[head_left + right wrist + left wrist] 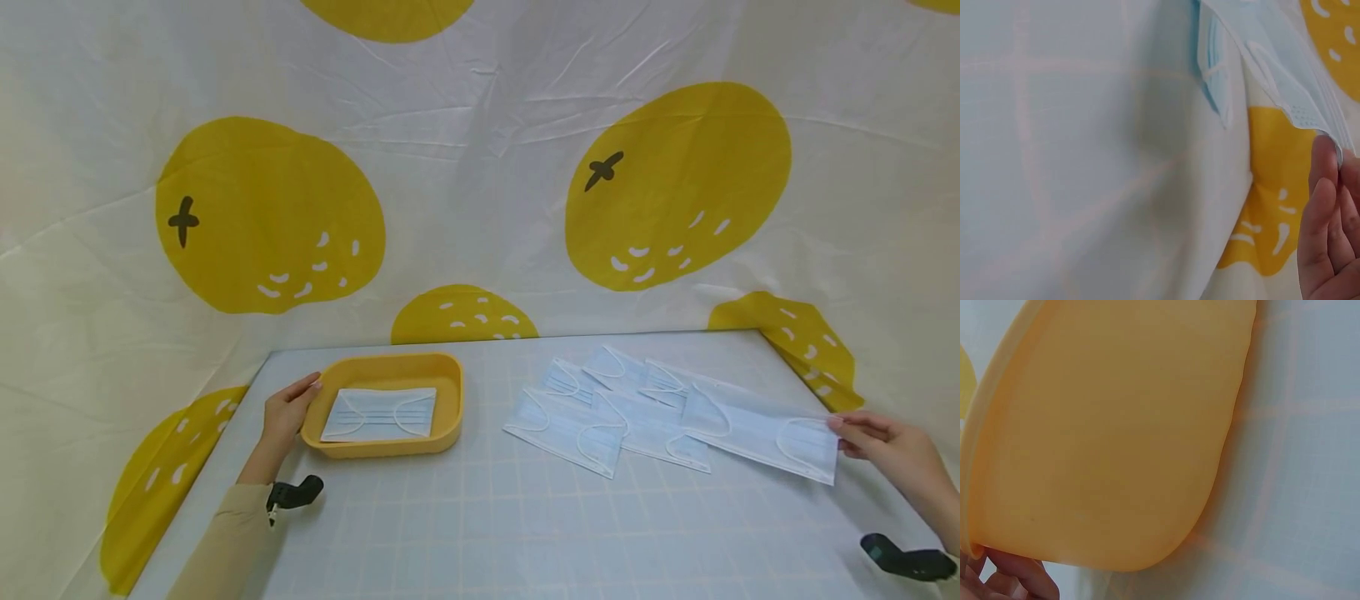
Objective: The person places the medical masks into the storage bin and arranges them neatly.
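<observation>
My left hand (287, 412) grips the left rim of a yellow tray (455, 417); in the left wrist view the tray's side wall (1116, 444) fills most of the picture, with fingers (1022, 575) under its rim. A light blue face mask (378, 414) with white ear loops lies flat inside the tray. At the far right, my right hand (892, 446) pinches the right end of another face mask (757, 421) between thumb and fingers. That mask slants down to the left, its far end overlapping the other masks. The right wrist view shows its corner (1310, 115) between the fingertips.
Several more face masks (562, 429) lie spread and overlapping on the right half of the table, which has a pale checked cover (480, 533). Behind and beside it hangs a white cloth (480, 208) printed with yellow fruit shapes. Dark wrist devices (296, 493) sit at both wrists.
</observation>
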Tool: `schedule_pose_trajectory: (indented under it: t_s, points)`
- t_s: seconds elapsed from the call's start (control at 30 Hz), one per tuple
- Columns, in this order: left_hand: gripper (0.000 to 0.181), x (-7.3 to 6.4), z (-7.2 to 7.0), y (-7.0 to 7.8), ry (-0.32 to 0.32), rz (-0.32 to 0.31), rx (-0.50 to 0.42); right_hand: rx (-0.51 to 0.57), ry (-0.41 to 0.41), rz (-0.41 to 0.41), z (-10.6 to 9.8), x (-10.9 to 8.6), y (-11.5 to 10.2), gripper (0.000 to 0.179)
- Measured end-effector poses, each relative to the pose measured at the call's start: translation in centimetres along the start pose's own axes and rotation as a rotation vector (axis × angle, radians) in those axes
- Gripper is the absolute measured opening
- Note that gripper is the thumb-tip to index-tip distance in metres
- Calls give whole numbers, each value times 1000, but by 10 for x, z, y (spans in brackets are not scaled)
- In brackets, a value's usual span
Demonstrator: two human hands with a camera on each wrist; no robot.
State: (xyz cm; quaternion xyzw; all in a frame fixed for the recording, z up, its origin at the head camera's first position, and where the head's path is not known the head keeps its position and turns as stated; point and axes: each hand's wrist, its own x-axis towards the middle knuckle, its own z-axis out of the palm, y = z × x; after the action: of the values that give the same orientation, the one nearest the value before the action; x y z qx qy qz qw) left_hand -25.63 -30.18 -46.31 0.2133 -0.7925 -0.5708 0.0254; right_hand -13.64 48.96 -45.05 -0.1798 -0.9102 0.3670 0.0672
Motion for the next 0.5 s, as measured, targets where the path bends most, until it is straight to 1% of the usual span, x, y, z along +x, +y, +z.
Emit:
schedule_pose_trajectory:
  t_s: [0.13,0.5]
  points:
    - [48,0,0,0,5,2,1,32,32,3,1,-2,-4,58]
    - [48,1,0,-1,1,-2,-1,104,67,73,-2,-2,-3,55]
